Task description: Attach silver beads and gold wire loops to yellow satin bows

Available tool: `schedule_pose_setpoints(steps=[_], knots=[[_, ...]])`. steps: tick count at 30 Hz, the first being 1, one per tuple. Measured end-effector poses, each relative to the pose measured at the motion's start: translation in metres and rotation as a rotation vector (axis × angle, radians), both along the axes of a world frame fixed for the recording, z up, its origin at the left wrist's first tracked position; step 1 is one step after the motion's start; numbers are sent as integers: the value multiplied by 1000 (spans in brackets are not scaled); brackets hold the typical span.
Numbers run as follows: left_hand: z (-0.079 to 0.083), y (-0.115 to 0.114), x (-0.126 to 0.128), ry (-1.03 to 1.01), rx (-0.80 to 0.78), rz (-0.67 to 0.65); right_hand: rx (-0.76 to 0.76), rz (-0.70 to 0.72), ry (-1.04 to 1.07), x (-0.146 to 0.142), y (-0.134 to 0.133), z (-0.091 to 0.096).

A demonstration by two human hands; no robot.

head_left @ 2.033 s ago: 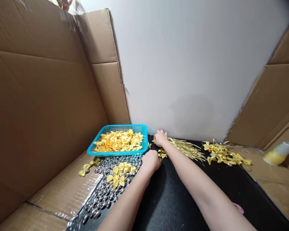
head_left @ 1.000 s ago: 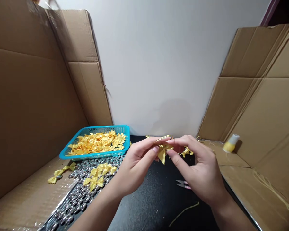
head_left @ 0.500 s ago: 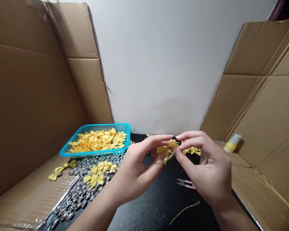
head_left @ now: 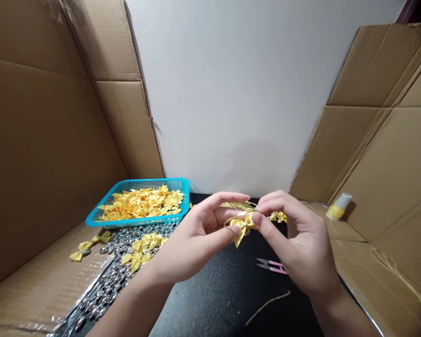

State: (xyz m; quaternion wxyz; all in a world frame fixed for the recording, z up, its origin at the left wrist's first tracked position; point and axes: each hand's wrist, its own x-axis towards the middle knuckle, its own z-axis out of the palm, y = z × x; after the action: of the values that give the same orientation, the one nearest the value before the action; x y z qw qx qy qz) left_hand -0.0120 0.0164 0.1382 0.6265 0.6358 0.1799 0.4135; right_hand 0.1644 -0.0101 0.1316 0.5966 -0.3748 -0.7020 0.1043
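Note:
A small yellow ribbon bow (head_left: 244, 228) is held up between my two hands, above the black tabletop. My left hand (head_left: 199, 243) has its thumb pressed on the bow's left loop, with the index finger raised above. At the bow's right side, my right hand (head_left: 296, 238) pinches with thumb and fingertips. A thin gold cord (head_left: 236, 216) arches over the top of the bow between the hands; its ends are hidden by the fingers. Pink-handled thread snips (head_left: 270, 266) lie open on the table below my right hand, and a loose piece of yellow cord (head_left: 266, 306) lies nearer.
At the left stands a turquoise basket (head_left: 136, 221) full of yellow bows. Shiny silver oval beads (head_left: 105, 292) spread before it, with several bows (head_left: 138, 257) on top. A thread spool (head_left: 338, 207) stands right. Cardboard walls (head_left: 400, 154) flank the table; gold strands (head_left: 236, 205) lie behind my hands.
The bow has turned in my fingers, so its front and a tail now show. The cord has moved from the bow's right side to above it. My right fingers have closed in nearer.

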Motion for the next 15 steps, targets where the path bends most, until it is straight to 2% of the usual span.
schedule_pose_setpoints(steps=[4, 10, 15], knots=[[1, 3, -1, -30, -62, -42, -67, 47, 37, 0, 1, 0], [0, 3, 0, -45, -82, -57, -78, 60, 54, 0, 0, 2], [2, 2, 1, -50, -47, 10, -68, 77, 72, 1, 1, 1]])
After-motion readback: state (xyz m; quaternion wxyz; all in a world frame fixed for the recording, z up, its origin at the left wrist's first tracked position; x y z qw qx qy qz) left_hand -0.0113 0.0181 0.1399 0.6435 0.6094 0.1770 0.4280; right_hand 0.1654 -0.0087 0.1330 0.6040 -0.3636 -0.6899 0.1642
